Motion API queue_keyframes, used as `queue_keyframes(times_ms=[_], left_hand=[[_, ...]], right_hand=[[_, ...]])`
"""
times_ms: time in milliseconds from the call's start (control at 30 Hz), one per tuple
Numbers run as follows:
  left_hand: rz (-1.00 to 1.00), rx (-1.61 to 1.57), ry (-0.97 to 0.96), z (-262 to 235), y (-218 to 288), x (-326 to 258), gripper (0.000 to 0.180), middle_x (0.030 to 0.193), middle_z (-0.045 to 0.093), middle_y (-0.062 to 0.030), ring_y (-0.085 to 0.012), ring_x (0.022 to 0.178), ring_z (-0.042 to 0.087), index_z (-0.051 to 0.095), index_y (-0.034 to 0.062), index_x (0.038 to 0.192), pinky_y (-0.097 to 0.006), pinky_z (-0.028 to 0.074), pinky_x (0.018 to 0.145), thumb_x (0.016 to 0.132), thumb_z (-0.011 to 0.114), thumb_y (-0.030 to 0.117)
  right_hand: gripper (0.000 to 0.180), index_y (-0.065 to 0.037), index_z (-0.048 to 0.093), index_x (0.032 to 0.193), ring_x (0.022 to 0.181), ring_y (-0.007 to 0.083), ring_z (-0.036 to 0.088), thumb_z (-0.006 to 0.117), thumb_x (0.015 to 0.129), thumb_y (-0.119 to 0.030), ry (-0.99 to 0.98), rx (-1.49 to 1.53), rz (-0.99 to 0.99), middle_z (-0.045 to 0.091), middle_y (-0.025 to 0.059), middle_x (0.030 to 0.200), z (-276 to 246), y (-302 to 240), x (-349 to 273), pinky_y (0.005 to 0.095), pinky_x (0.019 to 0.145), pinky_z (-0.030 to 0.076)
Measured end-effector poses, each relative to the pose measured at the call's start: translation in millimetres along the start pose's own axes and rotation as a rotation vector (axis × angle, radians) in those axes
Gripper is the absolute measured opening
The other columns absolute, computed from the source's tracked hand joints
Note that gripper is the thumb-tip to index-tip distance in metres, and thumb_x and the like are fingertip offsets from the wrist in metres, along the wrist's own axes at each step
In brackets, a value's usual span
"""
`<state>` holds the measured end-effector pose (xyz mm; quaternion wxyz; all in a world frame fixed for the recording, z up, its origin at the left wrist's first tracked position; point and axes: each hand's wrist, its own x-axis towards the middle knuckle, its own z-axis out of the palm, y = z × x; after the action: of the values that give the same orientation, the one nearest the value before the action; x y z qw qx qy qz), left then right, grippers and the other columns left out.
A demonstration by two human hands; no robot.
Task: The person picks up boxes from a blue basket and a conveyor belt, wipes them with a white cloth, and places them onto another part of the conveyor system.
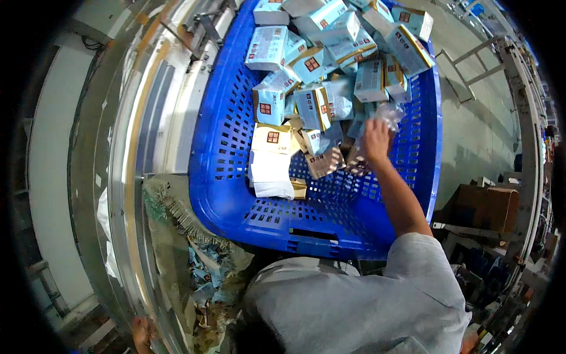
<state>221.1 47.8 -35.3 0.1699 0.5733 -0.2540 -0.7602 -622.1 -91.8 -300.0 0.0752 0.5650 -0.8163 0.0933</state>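
My right hand reaches into a deep blue plastic basket. Its fingers are closed on a crumpled piece of clear plastic film near the right wall; what lies under the film is hard to make out. Light-blue tissue packs with gold edges are heaped in the far part of the basket. Left of the hand lie a brownish pack and a gold-and-white pack. At the lower left, my left hand is by a metal machine rail, its fingers too unclear to read.
A grey cloth-like sack with blue scraps stands between the rail and me. Beyond the basket's right side are a metal frame on the floor and a cardboard box.
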Motion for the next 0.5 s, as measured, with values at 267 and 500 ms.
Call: queue_keyframes(times_ms=[267,500], left_hand=[[0.798,1.013,0.751,267,124,91,0.018,0.082,0.053,-0.0072,-0.0156,0.077,0.051,0.05,0.0,0.09,-0.027,0.04,0.072,0.072,0.052,0.003],[0.91,1.117,0.556,312,107,117,0.022,0.078,0.055,-0.0118,-0.0252,0.07,0.054,0.054,0.0032,0.081,-0.03,0.043,0.066,0.06,0.058,0.0]], right_hand=[[0.077,-0.007,0.044,0.11,0.109,0.0324,0.038,0.074,0.046,-0.037,-0.879,-0.205,0.345,0.042,0.0154,0.115,24,18,-12,0.0435,0.088,0.034],[0.069,-0.007,0.042,0.111,0.101,0.0332,0.046,0.073,0.051,-0.02,-0.732,-0.066,0.064,0.045,0.0165,0.112,32,-40,-61,0.0443,0.081,0.04]])
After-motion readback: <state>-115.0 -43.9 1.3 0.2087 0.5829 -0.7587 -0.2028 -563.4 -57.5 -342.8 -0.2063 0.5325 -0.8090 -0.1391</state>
